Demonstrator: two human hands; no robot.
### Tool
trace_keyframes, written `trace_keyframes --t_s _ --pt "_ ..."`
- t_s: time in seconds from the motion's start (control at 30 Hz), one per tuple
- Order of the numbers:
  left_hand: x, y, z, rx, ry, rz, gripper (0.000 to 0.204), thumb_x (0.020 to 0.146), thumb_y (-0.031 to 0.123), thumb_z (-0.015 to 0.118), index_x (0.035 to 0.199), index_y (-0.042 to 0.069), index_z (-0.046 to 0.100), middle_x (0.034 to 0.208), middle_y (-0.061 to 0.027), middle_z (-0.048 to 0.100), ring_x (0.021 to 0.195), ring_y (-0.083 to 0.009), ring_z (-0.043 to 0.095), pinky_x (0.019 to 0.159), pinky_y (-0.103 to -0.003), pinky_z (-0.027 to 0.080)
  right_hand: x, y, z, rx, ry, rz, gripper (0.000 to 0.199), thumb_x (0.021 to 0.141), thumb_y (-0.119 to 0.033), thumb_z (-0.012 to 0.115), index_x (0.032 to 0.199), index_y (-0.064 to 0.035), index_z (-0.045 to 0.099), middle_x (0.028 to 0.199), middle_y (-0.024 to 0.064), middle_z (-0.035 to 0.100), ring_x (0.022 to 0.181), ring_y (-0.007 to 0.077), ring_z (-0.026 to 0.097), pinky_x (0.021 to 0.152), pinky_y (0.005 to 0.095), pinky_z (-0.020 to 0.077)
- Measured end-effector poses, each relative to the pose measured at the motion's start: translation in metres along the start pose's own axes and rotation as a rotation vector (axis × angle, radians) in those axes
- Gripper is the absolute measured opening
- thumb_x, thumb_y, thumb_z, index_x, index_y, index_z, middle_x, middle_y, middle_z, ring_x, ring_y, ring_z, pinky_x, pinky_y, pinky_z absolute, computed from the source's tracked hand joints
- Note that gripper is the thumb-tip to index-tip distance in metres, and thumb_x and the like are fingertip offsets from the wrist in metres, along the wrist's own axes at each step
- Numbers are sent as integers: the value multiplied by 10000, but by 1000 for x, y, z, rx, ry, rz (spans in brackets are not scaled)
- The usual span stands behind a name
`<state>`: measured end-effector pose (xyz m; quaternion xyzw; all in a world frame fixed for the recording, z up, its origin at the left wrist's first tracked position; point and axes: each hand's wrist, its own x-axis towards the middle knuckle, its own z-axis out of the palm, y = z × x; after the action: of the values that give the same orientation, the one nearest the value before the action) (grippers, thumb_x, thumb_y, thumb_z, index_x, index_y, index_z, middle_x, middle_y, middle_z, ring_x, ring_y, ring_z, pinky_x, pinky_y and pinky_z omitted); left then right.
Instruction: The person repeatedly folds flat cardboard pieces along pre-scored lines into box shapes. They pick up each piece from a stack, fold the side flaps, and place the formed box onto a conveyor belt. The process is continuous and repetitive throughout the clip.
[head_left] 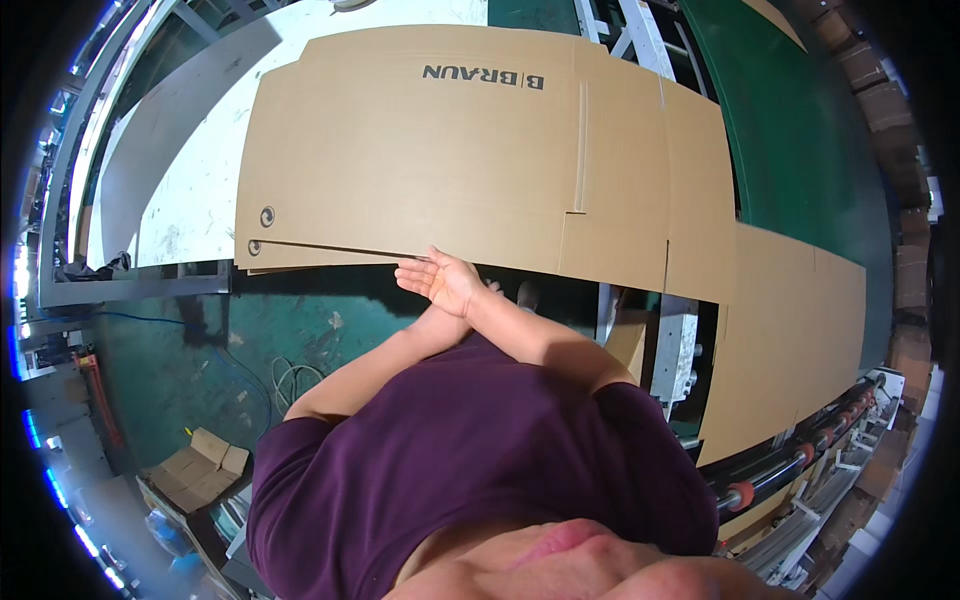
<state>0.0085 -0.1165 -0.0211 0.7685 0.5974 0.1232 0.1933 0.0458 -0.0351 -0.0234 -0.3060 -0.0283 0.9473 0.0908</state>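
A large flat brown cardboard sheet [400,150], with dark printing and cut slots, lies in front of me. Along its near left edge a narrow dark gap separates it from more cardboard [330,255]. My right hand [440,281] is just at that near edge, palm turned up and fingers stretched out to the left, holding nothing; its thumb is by the edge. My forearms cross: the left one passes under the right wrist. Only a few fingertips of my left hand [493,287] show past the right wrist, so its grip is hidden.
A white tabletop [185,170] extends left under the sheet. More cardboard [790,330] lies at right beside a green belt surface [800,140]. Rollers with red rings [740,495] run at lower right. Cables [290,380] and an opened carton [200,470] are at lower left.
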Motion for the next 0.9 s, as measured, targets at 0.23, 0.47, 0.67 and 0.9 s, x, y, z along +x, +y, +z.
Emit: trace_keyframes --t_s 0.23,0.47,0.67,0.9 --pt "31 19 -119 -601 -162 -78 65 819 93 614 849 44 644 691 -75 626 672 -247 636 665 -331 494 -63 -59 -44 -699 -100 161 318 976 -235 463 1028 45 604 1020 188 647 880 254 660 765 345 547" --pt "128 36 -48 62 205 259 297 753 186 674 1030 103 607 1146 -79 572 1215 -282 467 1053 -459 353 -231 -265 -70 -871 815 -1053 414 819 -194 669 1170 -17 539 1070 147 625 902 171 620 680 288 491" --pt "125 23 -34 109 239 282 121 783 130 624 896 90 606 1059 -66 587 1154 -268 515 1035 -427 397 -263 -433 -247 -1168 1056 -864 546 735 -105 743 1192 73 501 1125 224 622 1013 223 618 852 329 503" --pt "119 17 -23 -49 375 234 130 737 73 672 850 83 609 970 -67 602 994 -244 606 959 -367 487 -210 -307 47 -1780 631 -1011 265 698 -15 651 943 -2 551 862 146 641 788 219 649 666 374 511"
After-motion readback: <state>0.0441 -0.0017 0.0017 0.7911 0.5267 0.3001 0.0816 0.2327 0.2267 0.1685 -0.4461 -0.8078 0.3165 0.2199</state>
